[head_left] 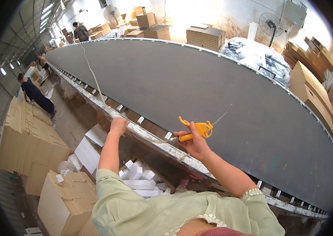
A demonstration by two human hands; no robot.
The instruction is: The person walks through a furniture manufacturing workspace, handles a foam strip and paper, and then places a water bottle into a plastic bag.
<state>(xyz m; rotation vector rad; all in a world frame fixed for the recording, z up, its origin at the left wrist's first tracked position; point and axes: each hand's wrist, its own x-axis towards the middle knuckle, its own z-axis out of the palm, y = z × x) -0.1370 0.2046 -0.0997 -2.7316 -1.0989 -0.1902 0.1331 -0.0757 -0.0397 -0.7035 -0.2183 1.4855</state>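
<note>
Right hand is gripping a yellow air gun above the conveyor's near edge.
Its fingers are wrapping the handle snugly; farther left along that edge, the left hand is curling beside the pale hose, its hold impossible to tell.

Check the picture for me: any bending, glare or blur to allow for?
In the head view, the fisheye bows the long dark-grey conveyor belt into an arc and blackens the corners; bright light washes out the pale wall beyond; the yellow pistol-shaped air gun in the bare right hand looks fairly sharp, but its thin pale nozzle shows only faintly.
</note>
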